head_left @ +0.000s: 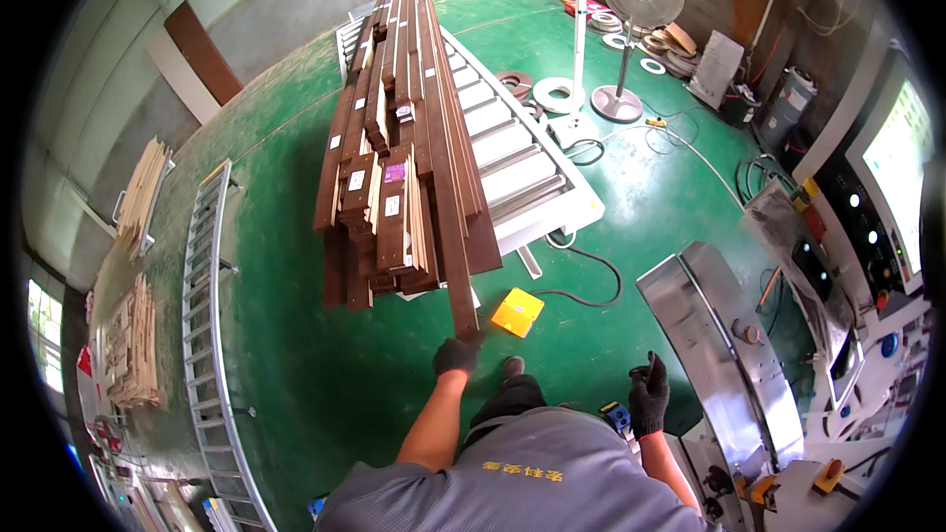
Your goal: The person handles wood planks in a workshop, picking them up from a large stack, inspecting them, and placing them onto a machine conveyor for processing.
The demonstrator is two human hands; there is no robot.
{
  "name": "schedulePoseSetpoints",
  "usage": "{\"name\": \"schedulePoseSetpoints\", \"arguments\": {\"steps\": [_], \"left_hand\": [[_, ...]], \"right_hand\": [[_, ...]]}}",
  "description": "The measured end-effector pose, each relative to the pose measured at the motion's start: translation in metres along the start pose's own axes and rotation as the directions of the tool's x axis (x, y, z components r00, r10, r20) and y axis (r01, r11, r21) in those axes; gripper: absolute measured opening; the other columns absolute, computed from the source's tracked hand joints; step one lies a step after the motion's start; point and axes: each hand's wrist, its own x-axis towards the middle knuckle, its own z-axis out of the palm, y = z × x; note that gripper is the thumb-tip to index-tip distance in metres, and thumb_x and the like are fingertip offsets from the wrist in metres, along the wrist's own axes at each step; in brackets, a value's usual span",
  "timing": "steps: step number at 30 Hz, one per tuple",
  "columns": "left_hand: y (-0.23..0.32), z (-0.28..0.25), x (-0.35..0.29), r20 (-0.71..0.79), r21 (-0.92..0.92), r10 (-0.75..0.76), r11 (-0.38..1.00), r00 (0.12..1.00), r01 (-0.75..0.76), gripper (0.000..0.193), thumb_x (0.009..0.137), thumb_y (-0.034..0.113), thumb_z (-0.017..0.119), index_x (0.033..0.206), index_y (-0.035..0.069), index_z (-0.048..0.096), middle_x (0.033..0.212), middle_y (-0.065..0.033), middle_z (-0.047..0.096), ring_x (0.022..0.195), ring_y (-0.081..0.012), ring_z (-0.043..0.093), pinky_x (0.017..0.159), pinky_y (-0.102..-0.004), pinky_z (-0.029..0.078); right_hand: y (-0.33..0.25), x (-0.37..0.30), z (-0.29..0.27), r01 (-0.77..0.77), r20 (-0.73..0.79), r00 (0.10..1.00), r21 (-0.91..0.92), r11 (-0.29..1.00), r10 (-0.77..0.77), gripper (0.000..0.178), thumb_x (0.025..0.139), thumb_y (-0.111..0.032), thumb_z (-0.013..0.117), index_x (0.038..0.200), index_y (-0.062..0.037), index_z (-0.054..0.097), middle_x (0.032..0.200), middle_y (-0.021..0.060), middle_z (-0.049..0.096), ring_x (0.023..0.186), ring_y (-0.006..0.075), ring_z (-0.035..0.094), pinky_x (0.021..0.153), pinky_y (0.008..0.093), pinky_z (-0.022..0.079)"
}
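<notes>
One long dark wooden strip point(448, 177) runs straight away from the person along the stack point(394, 148) on the roller conveyor point(512, 153), its near end clamped in the gloved left hand point(457, 353), while the gloved right hand point(648, 396) hangs empty, fingers loosely curled, off to the right

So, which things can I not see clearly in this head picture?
- Left hand: its dark glove covers the end of the long brown strip, so the grip itself is hidden.
- Right hand: raised, holding nothing visible; the palm side is turned away.
- Roller table: mostly covered by the stack of strips.
- Control panel: bent and cut by the right rim.
</notes>
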Motion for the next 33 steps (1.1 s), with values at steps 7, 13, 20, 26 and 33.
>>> {"name": "schedulePoseSetpoints", "arguments": {"steps": [7,13,20,26,33], "left_hand": [[-0.025,-0.012,-0.032,-0.004,0.075,0.106,0.992,0.994,-0.106,0.067,0.078,0.064,0.050,0.091,0.002,0.069,0.095,-0.0238,0.065,0.093,-0.0393,0.063,0.080,-0.0455,0.050],[-0.056,-0.005,-0.060,-0.082,-0.052,0.488,0.869,0.869,-0.493,0.044,0.082,0.047,0.054,0.072,0.005,0.066,0.076,-0.0179,0.065,0.073,-0.0391,0.062,0.064,-0.0481,0.048],[-0.068,0.070,-0.054,-0.281,-0.750,0.154,0.581,0.947,-0.316,0.069,0.075,0.025,0.076,0.131,0.002,0.041,0.114,-0.0170,0.060,0.096,-0.0303,0.063,0.084,-0.0395,0.050],[-0.052,0.056,-0.063,-0.187,-0.882,0.088,0.423,0.978,-0.207,0.058,0.079,0.008,0.070,0.130,-0.001,0.044,0.115,-0.0161,0.060,0.101,-0.0217,0.063,0.086,-0.0319,0.052],[-0.058,0.085,-0.077,-0.287,-0.894,0.070,0.338,0.955,-0.294,0.042,0.082,0.011,0.067,0.119,-0.001,0.051,0.109,-0.0167,0.064,0.098,-0.0252,0.065,0.085,-0.0343,0.052]], "right_hand": [[-0.018,0.015,0.033,-0.080,0.257,0.962,-0.074,0.994,0.097,0.050,0.087,-0.003,0.054,0.135,-0.0082,0.042,0.085,0.0024,0.060,0.054,0.0062,0.047,0.048,0.0204,0.039],[-0.076,0.055,0.117,0.136,0.768,0.637,-0.198,0.971,0.067,0.060,0.086,-0.006,0.055,0.142,-0.0074,0.035,0.133,0.0193,0.049,0.110,0.0210,0.055,0.093,0.0331,0.045],[-0.104,0.082,0.295,0.846,0.999,0.015,-0.039,0.532,0.048,0.066,0.081,-0.004,0.055,0.143,-0.0143,0.034,0.138,0.0161,0.043,0.109,0.0366,0.055,0.097,0.0416,0.045],[-0.064,0.085,0.358,0.916,0.834,-0.358,0.228,0.329,0.421,0.082,0.073,-0.017,0.075,0.143,-0.0223,0.033,0.142,0.0108,0.040,0.111,0.0326,0.056,0.094,0.0395,0.049],[-0.034,0.092,0.368,0.560,0.753,-0.173,-0.456,0.692,0.635,0.054,0.084,-0.023,0.067,0.133,-0.0166,0.046,0.126,0.0016,0.055,0.107,0.0195,0.060,0.092,0.0311,0.052]]}}
